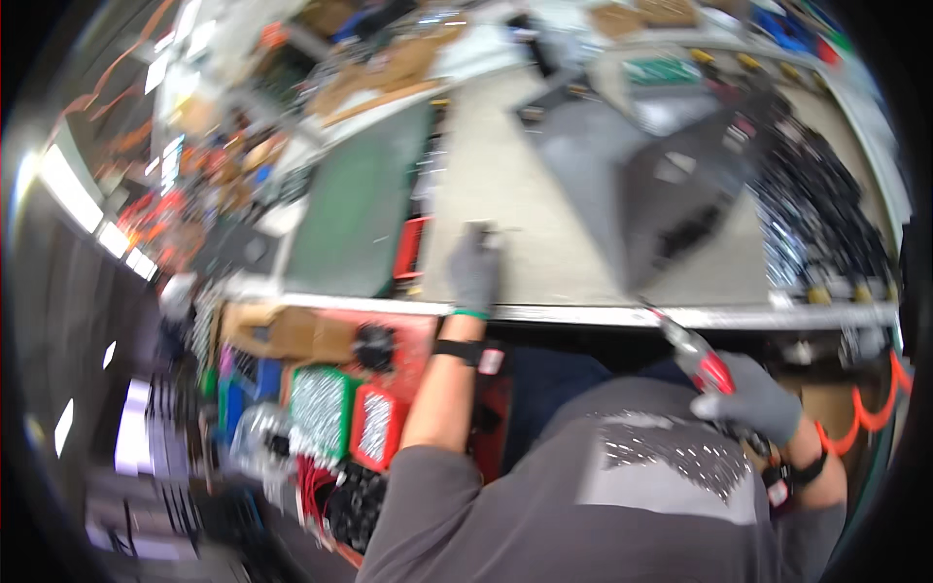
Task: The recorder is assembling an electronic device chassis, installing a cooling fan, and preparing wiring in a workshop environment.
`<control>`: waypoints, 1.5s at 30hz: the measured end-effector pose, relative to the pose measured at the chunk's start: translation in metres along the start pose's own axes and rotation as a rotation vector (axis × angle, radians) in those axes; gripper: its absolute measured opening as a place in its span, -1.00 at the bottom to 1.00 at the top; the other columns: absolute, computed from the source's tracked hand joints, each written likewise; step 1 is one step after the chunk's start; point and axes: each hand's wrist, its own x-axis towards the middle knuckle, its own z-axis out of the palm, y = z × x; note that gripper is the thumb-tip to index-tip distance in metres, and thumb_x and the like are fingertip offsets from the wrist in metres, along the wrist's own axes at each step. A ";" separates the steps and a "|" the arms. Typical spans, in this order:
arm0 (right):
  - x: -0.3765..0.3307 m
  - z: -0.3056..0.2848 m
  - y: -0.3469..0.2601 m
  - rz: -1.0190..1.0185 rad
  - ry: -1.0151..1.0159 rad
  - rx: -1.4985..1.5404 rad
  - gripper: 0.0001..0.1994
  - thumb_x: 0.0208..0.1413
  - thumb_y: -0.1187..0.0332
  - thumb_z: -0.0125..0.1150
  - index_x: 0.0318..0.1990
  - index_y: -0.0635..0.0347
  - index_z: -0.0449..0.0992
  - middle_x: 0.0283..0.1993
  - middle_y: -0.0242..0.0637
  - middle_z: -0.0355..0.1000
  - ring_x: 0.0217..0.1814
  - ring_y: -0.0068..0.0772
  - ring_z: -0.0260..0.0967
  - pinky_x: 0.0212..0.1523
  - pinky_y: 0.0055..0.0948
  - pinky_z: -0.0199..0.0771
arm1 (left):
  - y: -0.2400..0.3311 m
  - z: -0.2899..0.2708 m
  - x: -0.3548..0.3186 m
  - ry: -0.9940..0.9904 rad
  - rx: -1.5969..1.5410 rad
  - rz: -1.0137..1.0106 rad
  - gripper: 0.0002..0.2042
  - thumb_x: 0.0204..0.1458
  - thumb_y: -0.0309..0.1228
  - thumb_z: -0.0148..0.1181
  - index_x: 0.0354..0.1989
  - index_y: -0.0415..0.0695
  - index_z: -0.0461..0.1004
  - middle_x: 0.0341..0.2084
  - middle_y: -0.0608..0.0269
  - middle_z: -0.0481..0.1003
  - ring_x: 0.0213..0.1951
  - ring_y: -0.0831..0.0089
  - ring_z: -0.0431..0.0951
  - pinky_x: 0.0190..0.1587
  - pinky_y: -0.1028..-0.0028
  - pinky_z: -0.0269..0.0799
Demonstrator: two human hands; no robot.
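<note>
Within curled right fingers [746, 398] sits a red tool [713, 373]; the left fingers [474, 253] are unclear.

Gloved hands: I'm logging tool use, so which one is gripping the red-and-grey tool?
The right hand, closed around the red-and-grey tool. The left hand, over the near part of the pale tabletop, has no such tool.

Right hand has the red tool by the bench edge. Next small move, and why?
Probably raise the red tool slightly with the right hand: its tip appears near the bench edge, close to the near corner of the grey panel, and might catch there. The left hand is away from both.
</note>
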 end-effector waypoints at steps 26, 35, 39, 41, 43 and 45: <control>0.018 0.038 -0.018 0.048 -0.072 -0.045 -0.65 -0.26 0.28 0.30 -0.30 0.23 0.40 -0.52 -0.42 0.29 -0.56 -0.56 0.28 -0.52 -0.54 0.29 | 0.127 -0.021 -0.085 -0.648 -1.358 -0.584 -0.84 0.17 -0.37 0.18 -0.22 -0.22 0.45 -0.46 0.30 0.52 -0.48 0.65 0.51 -0.49 0.68 0.46; 0.022 0.014 -0.005 -0.024 -0.177 0.011 -0.58 -0.16 0.23 0.43 -0.18 0.24 0.44 -0.34 -0.53 0.30 -0.29 -0.69 0.20 -0.27 -0.58 0.25 | 0.152 -0.026 -0.090 -0.563 -1.276 -0.511 -0.73 0.15 -0.29 0.22 -0.10 -0.21 0.48 -0.39 0.27 0.55 -0.43 0.59 0.54 -0.34 0.56 0.49; 0.016 -0.009 0.006 -0.020 -0.156 -0.165 -0.51 -0.12 0.11 0.45 -0.16 0.30 0.46 -0.31 -0.36 0.45 -0.25 -0.57 0.36 -0.20 -0.50 0.39 | 0.158 -0.040 -0.094 -0.678 -0.955 -0.543 -0.57 0.10 -0.27 0.26 0.05 -0.28 0.40 -0.28 0.12 0.57 -0.38 0.50 0.59 -0.42 0.58 0.50; -0.002 -0.023 0.014 0.009 -0.053 -0.219 -0.53 -0.11 0.10 0.44 -0.19 0.27 0.45 -0.40 -0.34 0.45 -0.40 -0.54 0.40 -0.35 -0.50 0.43 | 0.147 -0.038 -0.075 -0.611 -0.699 -0.352 -0.50 -0.01 -0.23 0.38 0.04 -0.26 0.41 -0.17 0.15 0.55 -0.26 0.49 0.59 -0.25 0.51 0.53; -0.027 -0.034 0.028 0.034 0.087 -0.086 -0.61 -0.11 0.14 0.42 -0.26 0.19 0.43 -0.52 -0.42 0.40 -0.63 -0.65 0.31 -0.62 -0.59 0.33 | 0.142 -0.029 -0.059 -0.458 -0.691 -0.056 -0.37 -0.14 -0.24 0.48 0.08 -0.27 0.37 -0.07 0.09 0.51 -0.11 0.42 0.56 -0.08 0.45 0.49; -0.041 -0.039 0.016 0.130 0.186 -0.004 -0.63 -0.10 0.16 0.41 -0.28 0.18 0.42 -0.55 -0.43 0.37 -0.68 -0.66 0.27 -0.69 -0.59 0.27 | 0.156 -0.020 -0.040 -0.463 -0.845 0.104 -0.29 -0.21 -0.25 0.54 0.11 -0.27 0.34 -0.01 0.08 0.48 -0.01 0.34 0.50 0.04 0.38 0.41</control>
